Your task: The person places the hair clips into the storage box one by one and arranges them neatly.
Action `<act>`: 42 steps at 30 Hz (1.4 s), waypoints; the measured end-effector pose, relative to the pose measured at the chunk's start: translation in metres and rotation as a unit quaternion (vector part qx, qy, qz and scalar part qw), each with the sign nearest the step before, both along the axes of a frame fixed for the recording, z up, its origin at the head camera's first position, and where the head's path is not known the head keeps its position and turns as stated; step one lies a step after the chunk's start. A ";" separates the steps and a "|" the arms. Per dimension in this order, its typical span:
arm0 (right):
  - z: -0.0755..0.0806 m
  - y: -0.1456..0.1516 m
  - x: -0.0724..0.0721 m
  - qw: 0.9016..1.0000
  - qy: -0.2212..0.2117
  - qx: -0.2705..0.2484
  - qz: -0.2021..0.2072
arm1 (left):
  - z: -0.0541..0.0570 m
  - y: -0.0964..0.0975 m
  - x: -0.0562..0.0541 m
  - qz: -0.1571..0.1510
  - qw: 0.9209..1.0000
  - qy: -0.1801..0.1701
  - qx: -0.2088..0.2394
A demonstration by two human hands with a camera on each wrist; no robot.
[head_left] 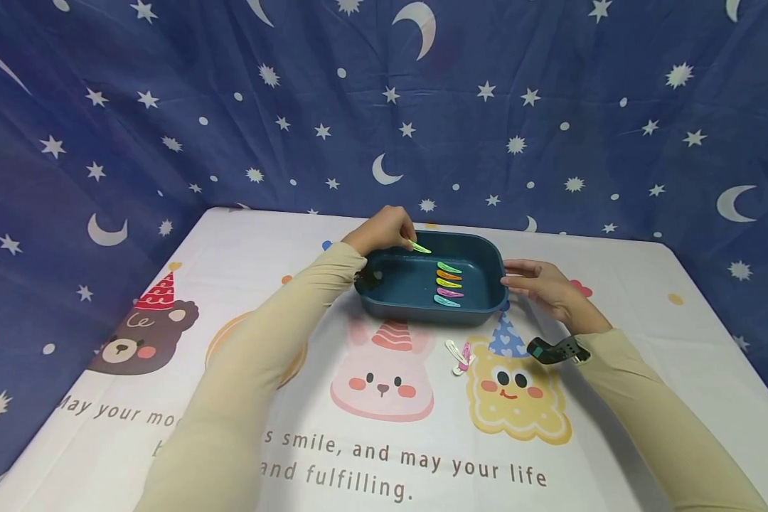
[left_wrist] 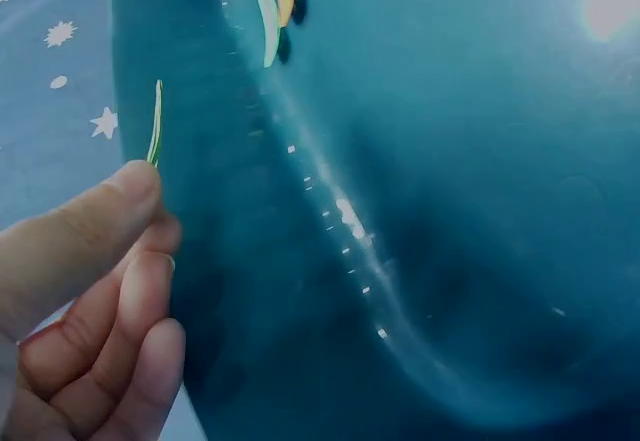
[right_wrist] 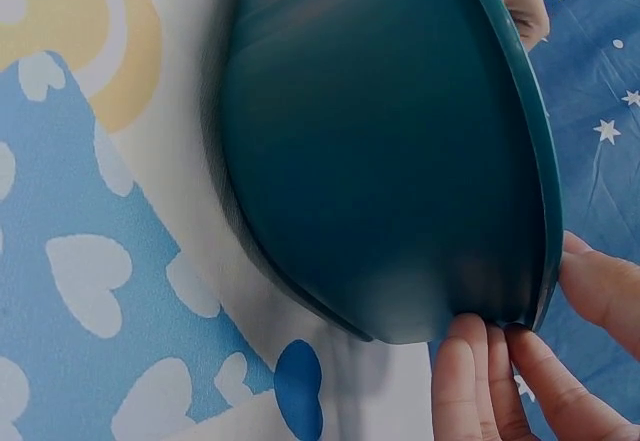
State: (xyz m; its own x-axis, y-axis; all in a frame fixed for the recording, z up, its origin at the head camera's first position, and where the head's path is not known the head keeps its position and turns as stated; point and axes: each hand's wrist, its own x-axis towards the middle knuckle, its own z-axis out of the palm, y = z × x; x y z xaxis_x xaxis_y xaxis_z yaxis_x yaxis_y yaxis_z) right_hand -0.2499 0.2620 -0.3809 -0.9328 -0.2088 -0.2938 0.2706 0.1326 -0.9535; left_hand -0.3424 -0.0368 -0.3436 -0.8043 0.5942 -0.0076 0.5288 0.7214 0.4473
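My left hand [head_left: 384,229] pinches a yellow-green snap hair clip [head_left: 420,247] between thumb and fingertips, over the back left of a dark teal tray [head_left: 403,288]. The left wrist view has this hair clip [left_wrist: 155,126] sticking up edge-on from the fingertips. Inside the tray, toward its right, several hair clips lie in a column: green [head_left: 449,267], orange [head_left: 449,275], yellow [head_left: 449,283], pink [head_left: 450,292] and light blue [head_left: 446,301]. My right hand [head_left: 540,286] holds the tray's right end, thumb at the rim and fingers [right_wrist: 460,376] against the outer wall.
In front of the tray, a white hair clip [head_left: 451,349] and a pink hair clip [head_left: 465,354] lie close together on the printed white tablecloth [head_left: 621,299]. Behind the table hangs a blue curtain [head_left: 333,114] with stars and moons. A black strap [head_left: 553,350] circles my right wrist.
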 end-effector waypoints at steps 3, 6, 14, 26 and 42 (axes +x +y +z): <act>0.000 0.001 0.000 1.000 0.000 -0.001 0.000 | -0.004 0.001 -0.001 0.004 1.000 -0.002 -0.007; -0.001 0.001 -0.001 1.000 0.002 -0.002 0.000 | -0.007 0.002 -0.002 0.010 1.000 -0.003 -0.019; 0.000 0.000 -0.002 1.000 0.011 0.020 0.012 | -0.013 0.005 -0.003 0.023 0.999 -0.017 -0.036; -0.001 -0.001 -0.003 0.999 0.009 0.031 0.009 | -0.023 0.012 -0.003 0.003 0.998 -0.009 -0.060; -0.002 0.000 -0.001 1.000 0.006 0.004 0.009 | -0.036 0.011 -0.002 0.004 0.997 -0.018 -0.076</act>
State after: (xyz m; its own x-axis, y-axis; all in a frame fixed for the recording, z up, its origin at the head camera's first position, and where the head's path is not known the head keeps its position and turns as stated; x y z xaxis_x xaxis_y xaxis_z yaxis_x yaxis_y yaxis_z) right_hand -0.2509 0.2625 -0.3826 -0.9324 -0.2233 -0.2843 0.2566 0.1452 -0.9556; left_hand -0.3445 -0.0256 -0.3794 -0.8064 0.5779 -0.1258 0.5087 0.7863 0.3507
